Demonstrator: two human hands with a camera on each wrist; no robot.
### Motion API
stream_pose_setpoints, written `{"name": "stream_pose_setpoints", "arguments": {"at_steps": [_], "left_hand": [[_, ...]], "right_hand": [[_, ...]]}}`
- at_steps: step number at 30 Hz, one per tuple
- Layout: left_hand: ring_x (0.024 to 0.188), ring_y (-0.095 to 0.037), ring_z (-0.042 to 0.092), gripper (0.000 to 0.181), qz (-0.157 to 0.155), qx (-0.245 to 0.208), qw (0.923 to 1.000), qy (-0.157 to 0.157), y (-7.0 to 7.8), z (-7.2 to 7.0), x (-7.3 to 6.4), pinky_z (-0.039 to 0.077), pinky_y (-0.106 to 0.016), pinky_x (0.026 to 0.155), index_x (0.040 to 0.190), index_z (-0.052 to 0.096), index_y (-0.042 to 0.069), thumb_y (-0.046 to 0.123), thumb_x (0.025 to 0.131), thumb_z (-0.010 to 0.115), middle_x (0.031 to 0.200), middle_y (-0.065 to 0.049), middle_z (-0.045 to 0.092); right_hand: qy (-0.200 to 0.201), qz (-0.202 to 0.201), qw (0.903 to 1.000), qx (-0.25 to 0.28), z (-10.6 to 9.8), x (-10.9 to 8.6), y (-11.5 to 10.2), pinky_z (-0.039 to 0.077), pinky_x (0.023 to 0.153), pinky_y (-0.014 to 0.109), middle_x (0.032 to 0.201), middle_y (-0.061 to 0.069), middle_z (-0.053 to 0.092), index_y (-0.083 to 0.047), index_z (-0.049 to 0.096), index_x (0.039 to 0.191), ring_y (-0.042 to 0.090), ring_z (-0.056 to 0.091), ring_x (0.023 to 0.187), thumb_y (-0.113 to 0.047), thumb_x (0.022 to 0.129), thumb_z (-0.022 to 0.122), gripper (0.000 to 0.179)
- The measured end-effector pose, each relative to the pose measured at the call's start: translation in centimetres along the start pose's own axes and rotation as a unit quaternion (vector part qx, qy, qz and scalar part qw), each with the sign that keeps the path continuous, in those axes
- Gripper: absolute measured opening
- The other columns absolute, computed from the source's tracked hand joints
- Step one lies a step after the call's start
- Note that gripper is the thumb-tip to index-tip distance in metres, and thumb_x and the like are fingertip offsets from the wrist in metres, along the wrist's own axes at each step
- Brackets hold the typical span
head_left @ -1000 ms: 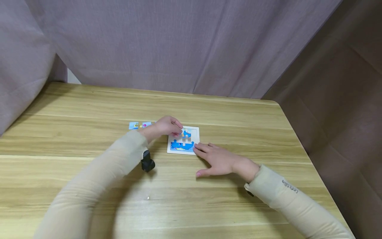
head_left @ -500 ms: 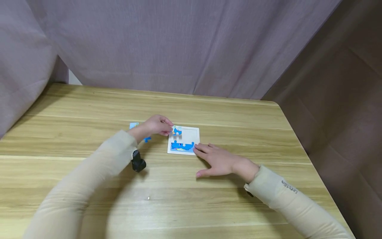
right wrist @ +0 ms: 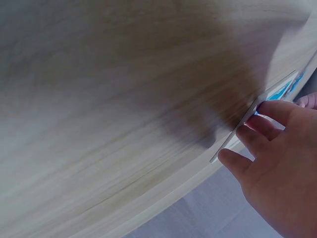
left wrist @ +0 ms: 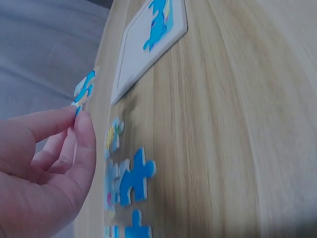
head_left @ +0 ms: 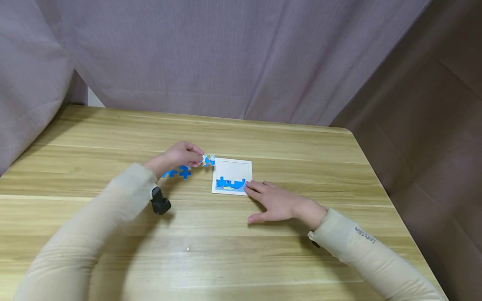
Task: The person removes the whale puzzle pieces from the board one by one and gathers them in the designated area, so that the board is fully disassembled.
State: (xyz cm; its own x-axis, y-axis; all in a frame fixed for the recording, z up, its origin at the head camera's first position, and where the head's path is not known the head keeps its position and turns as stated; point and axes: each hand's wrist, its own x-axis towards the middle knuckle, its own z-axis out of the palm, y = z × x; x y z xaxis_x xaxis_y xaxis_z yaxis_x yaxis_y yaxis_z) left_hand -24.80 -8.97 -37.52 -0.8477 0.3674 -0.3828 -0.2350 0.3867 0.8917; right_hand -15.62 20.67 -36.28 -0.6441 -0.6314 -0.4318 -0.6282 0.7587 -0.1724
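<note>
My left hand (head_left: 180,154) pinches a blue and pale puzzle piece (head_left: 208,160) between thumb and fingertips, just left of the white puzzle tray (head_left: 232,167). In the left wrist view, that puzzle piece (left wrist: 85,89) is held up off the table. Joined pieces showing a blue animal (head_left: 230,183) lie along the tray's near side; the rest of its floor is bare white. My right hand (head_left: 276,201) lies with fingers spread, its fingertips touching the tray's near right corner. Several loose blue puzzle pieces (left wrist: 136,179) lie below my left hand, partly hidden by it in the head view.
A wooden table (head_left: 233,259) carries everything, with a grey curtain (head_left: 196,58) behind and a darker one (head_left: 425,108) on the right. A tiny pale speck (head_left: 188,248) lies near the front. A black wrist camera (head_left: 160,201) hangs beneath the left sleeve.
My left hand has moved left from over the tray, carrying the puzzle piece off it. More of the bare tray floor shows. My right hand has stayed in place.
</note>
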Motion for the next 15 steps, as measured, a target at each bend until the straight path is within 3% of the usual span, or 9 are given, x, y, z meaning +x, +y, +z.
{"name": "stream_pose_setpoints", "arguments": {"at_steps": [15], "left_hand": [[0.068,-0.006,0.058,0.031,0.005,-0.006,0.9999,-0.013,-0.78,-0.70,-0.95,0.053,-0.017,0.069,0.117,0.051,-0.015,0.003,0.092,0.054,0.079,0.000,0.060]], "right_hand": [[-0.002,0.002,1.0000,0.004,-0.05,-0.02,-0.09,0.011,0.119,0.043,0.158,0.004,0.010,-0.012,0.018,0.149,0.021,0.012,0.145,-0.067,0.084,0.048,0.091]]}}
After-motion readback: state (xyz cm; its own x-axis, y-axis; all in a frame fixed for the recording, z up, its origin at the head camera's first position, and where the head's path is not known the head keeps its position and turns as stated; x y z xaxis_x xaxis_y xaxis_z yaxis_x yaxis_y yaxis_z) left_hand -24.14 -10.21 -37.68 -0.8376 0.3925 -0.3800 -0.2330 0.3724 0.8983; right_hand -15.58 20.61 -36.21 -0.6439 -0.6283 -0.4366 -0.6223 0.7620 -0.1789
